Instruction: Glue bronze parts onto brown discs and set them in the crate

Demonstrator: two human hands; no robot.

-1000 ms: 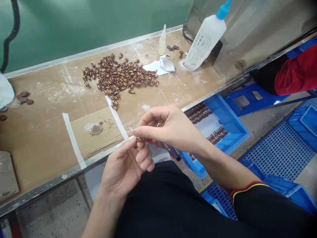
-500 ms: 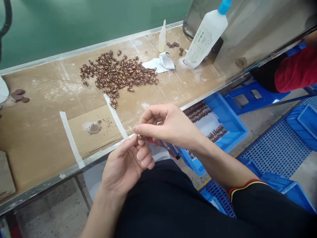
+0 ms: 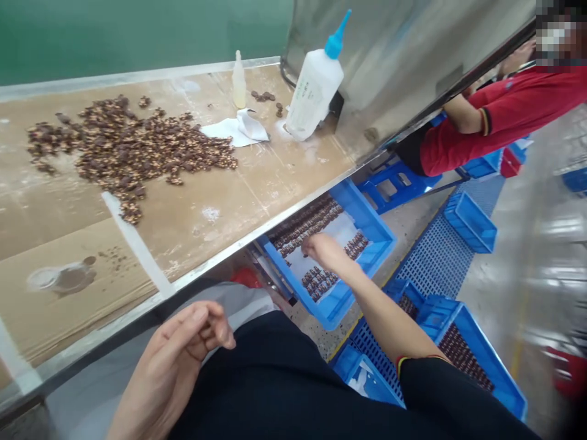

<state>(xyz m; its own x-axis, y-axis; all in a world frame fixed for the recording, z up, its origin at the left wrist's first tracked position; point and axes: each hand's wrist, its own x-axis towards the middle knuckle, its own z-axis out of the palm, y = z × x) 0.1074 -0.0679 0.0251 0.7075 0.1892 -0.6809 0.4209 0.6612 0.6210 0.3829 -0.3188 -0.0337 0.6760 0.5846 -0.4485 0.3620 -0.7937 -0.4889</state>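
My right hand [image 3: 322,250] reaches down into a blue bin [image 3: 372,231] below the table edge. Its fingers are bunched together, pointing down at a white sheet with rows of small brown pieces [image 3: 308,221]; what they pinch is too small to make out. My left hand [image 3: 181,351] rests over my lap near the table's front edge, palm up, fingers loosely curled and apart with nothing in them. A large heap of small brown pieces [image 3: 128,146] lies on the brown table [image 3: 275,177].
A white glue bottle with a blue nozzle [image 3: 314,91], a small dropper bottle [image 3: 238,80] and a crumpled white tissue [image 3: 236,129] stand at the table's back. A clear dish [image 3: 59,278] sits on taped cardboard. More blue bins [image 3: 472,220] cover the floor. A person in red [image 3: 504,116] sits at right.
The hands were pinched together at the table edge. My right hand has now moved right and down into the blue bin; my left hand dropped and loosened. The camera turned right.
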